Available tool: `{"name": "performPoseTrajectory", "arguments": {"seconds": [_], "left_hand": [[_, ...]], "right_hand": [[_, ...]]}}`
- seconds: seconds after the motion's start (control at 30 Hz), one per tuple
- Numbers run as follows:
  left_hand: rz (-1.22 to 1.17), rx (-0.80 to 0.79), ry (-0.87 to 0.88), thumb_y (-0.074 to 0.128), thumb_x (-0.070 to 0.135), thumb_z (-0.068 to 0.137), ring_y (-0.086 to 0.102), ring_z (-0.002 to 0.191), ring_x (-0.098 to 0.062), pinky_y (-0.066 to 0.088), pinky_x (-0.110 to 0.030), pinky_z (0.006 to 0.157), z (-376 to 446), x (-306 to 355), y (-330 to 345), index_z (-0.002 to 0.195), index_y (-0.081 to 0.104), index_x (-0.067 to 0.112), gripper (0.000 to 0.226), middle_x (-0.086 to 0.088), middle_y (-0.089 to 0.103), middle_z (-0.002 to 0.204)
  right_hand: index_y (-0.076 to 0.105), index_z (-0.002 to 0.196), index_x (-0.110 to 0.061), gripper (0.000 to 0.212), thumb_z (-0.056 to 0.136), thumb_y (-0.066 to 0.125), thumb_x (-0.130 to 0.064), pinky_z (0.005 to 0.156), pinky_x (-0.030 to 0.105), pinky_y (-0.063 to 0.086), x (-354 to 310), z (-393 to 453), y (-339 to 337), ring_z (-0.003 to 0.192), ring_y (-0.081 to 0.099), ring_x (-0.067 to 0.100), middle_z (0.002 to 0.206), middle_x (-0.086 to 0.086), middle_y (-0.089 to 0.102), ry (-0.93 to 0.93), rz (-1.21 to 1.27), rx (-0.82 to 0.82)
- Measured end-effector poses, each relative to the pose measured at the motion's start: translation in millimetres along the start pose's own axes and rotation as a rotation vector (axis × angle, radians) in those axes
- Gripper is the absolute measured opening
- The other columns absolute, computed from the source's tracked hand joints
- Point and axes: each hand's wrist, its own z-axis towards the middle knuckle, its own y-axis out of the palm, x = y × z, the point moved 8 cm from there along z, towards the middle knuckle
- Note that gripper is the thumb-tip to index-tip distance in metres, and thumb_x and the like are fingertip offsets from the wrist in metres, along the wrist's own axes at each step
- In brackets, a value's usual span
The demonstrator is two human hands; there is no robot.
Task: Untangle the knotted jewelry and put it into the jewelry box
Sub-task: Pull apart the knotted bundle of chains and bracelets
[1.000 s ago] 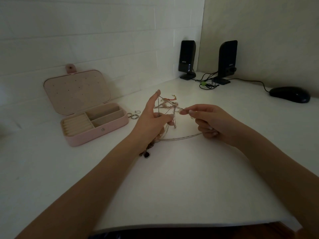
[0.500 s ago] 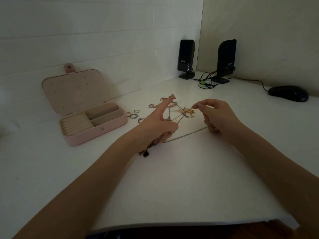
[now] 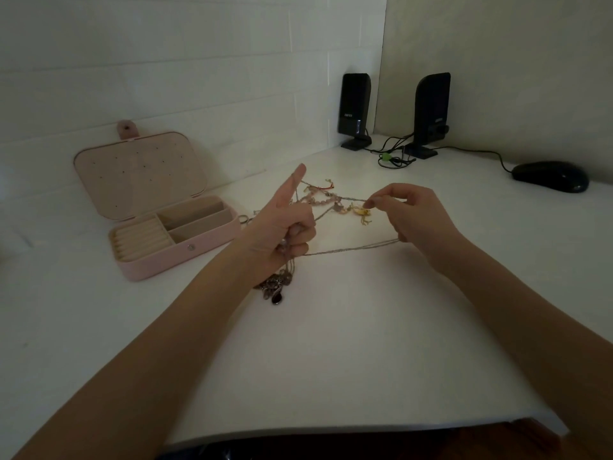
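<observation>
Two hands stretch the tangled jewelry (image 3: 331,202) sideways above the desk (image 3: 331,343), its long axis running left to right. Left hand (image 3: 282,230) curls three fingers round the chains, forefinger straight with a strand looped over it. Right hand (image 3: 414,217) pinches a strand between thumb and forefinger. Beyond the left fingers, the jewelry box (image 3: 185,250) lies open.

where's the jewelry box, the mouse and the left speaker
jewelry box (image 3: 212,242), head view, front wall beside the snap
mouse (image 3: 550,175), head view, top of its shell
left speaker (image 3: 354,101), head view, front face
</observation>
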Motion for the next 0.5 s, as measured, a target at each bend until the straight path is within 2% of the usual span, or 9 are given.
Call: {"name": "performPoseTrajectory", "arguments": {"seconds": [0.1, 0.17, 0.23, 0.3, 0.4, 0.5], "left_hand": [[-0.008, -0.066, 0.010, 0.042, -0.005, 0.076, 0.021, 0.039, -0.006, 0.016, -0.019, 0.039, -2, -1, 8, 0.147, 0.027, 0.042, 0.086, 0.007, 0.023, 0.045], [-0.018, -0.110, 0.006, 0.044, -0.001, 0.069, 0.022, 0.038, -0.006, 0.017, -0.019, 0.038, -3, -1, 14, 0.147, 0.026, 0.042, 0.091, 0.007, 0.025, 0.043], [-0.039, -0.147, -0.003, 0.044, 0.000, 0.067, 0.022, 0.037, -0.005, 0.018, -0.018, 0.037, -3, -2, 19, 0.147, 0.026, 0.042, 0.092, 0.008, 0.025, 0.042], [-0.068, -0.156, -0.014, 0.045, 0.000, 0.067, 0.022, 0.037, -0.004, 0.019, -0.017, 0.036, -3, -4, 21, 0.146, 0.028, 0.042, 0.091, 0.008, 0.025, 0.042], [-0.118, -0.143, -0.023, 0.044, -0.001, 0.070, 0.023, 0.035, -0.003, 0.018, -0.016, 0.036, -3, -5, 21, 0.144, 0.033, 0.041, 0.086, 0.008, 0.027, 0.042], [-0.186, -0.156, -0.026, 0.042, -0.003, 0.073, 0.023, 0.035, -0.003, 0.014, -0.018, 0.039, -3, -4, 21, 0.143, 0.035, 0.040, 0.083, 0.009, 0.028, 0.041]], "right_hand": [[0.070, 0.079, -0.018, 0.019, 0.090, 0.054, -0.016, 0.051, 0.020, 0.036, 5, 2, 0, 0.040, 0.039, 0.002, 0.049, -0.008, 0.048, 0.005, -0.062, -0.017], [0.068, 0.080, -0.020, 0.017, 0.090, 0.055, -0.018, 0.053, 0.017, 0.040, 7, 1, 8, 0.047, 0.048, 0.001, 0.057, -0.005, 0.055, -0.057, -0.232, -0.081], [0.067, 0.082, -0.021, 0.015, 0.090, 0.055, -0.020, 0.056, 0.016, 0.038, 7, -2, 18, 0.057, 0.049, 0.003, 0.067, -0.008, 0.058, -0.146, -0.410, -0.137], [0.066, 0.081, -0.023, 0.014, 0.089, 0.055, -0.020, 0.065, 0.022, 0.036, 7, -3, 26, 0.067, 0.049, 0.004, 0.072, -0.014, 0.056, -0.216, -0.519, -0.180], [0.064, 0.089, -0.029, 0.014, 0.088, 0.058, -0.016, 0.073, 0.023, 0.037, 7, -3, 31, 0.078, 0.050, 0.005, 0.083, -0.017, 0.054, -0.267, -0.539, -0.221], [0.064, 0.113, -0.028, 0.030, 0.088, 0.062, -0.013, 0.076, 0.007, 0.037, 3, -8, 43, 0.095, 0.054, 0.004, 0.102, -0.013, 0.059, -0.255, -0.344, -0.308]]}}
